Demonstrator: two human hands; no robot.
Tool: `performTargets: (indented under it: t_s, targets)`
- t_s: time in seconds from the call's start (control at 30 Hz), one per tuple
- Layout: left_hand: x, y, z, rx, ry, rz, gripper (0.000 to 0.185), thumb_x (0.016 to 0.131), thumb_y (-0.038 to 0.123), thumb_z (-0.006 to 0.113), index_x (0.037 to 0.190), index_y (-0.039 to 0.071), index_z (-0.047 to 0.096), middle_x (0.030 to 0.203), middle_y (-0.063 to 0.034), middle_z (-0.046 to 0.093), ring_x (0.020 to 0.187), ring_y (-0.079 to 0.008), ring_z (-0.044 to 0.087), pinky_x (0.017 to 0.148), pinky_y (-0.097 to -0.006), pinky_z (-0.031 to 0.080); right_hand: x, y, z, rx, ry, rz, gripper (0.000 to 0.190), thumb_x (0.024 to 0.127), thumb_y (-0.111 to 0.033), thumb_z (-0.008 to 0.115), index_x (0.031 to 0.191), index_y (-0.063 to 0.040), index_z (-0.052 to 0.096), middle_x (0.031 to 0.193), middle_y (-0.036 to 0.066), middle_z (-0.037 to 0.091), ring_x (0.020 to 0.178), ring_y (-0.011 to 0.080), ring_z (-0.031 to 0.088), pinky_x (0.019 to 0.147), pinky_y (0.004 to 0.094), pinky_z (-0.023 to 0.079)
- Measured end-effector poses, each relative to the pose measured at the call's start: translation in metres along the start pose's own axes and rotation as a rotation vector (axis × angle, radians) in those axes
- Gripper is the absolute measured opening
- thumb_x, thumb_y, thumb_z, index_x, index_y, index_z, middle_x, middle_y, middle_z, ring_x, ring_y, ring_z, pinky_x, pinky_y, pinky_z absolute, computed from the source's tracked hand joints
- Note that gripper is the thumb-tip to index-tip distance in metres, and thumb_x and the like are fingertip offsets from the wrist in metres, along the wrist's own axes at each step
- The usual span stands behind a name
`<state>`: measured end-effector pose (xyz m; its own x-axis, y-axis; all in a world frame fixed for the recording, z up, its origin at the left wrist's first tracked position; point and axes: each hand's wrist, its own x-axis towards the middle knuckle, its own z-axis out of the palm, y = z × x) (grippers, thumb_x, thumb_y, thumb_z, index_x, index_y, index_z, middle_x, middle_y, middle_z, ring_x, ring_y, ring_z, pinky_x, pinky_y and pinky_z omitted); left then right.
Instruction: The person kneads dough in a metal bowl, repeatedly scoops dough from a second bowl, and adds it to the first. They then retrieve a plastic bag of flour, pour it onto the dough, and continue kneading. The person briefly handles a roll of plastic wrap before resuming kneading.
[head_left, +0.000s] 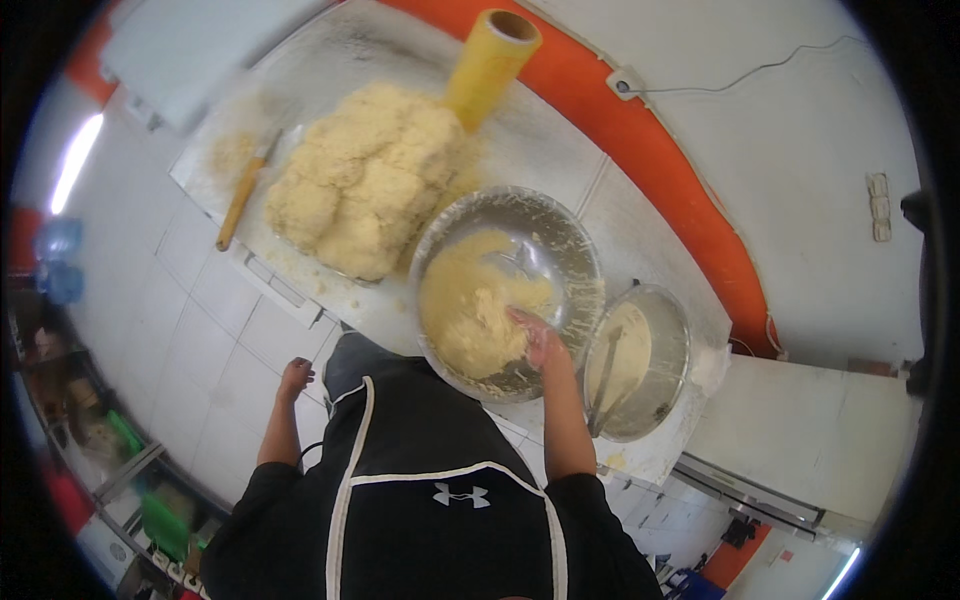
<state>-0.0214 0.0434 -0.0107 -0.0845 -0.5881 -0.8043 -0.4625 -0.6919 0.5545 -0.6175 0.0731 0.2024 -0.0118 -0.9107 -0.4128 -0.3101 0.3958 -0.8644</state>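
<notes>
My right hand (536, 337) reaches into a large steel mixing bowl (581, 247), its fingers against pale yellow crumbly dough (476, 322); whether they grip any of it cannot be told. Low at my left side, away from the table, my left hand (298, 373) hangs with curled fingers; nothing shows in it. Left of the bowl a big mound of pale yellow dough (375, 180) lies on the table. Right of it, a smaller steel bowl (679, 352) holds a pale mixture (630, 345) and a dark long-handled utensil (604, 375).
The floury metal-topped table (645, 255) runs along a wall with an orange band. A yellow roll of film (491, 67) stands behind the mound. Near the left edge lies a wooden-handled tool (244, 199). A white cabinet (810, 435) adjoins at right.
</notes>
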Motion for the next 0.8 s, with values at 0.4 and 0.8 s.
performTargets:
  t_s: [0.4,0.8]
  targets:
    - [0.005,-0.017,-0.008,0.135,0.034,0.053,0.030,0.091,0.022,0.054,0.109,-0.001,0.060,0.084,-0.0152,0.069,0.066,-0.0211,0.066,0.052,-0.0320,0.049,0.020,-0.075,-0.009,1.131,0.077,0.226,0.045,0.087,-0.006,0.063,0.131,0.002,0.052,0.123,0.020,0.061,0.109,0.0313,0.062,0.094,0.0420,0.052]
    - [0.027,-0.016,-0.038,-0.103,0.191,0.104,0.029,0.086,0.018,0.056,0.101,-0.005,0.064,0.081,-0.0172,0.070,0.070,-0.0233,0.068,0.062,-0.0347,0.056,0.289,-0.318,0.008,0.452,-0.165,0.283,0.052,0.085,-0.007,0.067,0.133,-0.008,0.050,0.121,0.011,0.062,0.113,0.0268,0.060,0.094,0.0422,0.052]
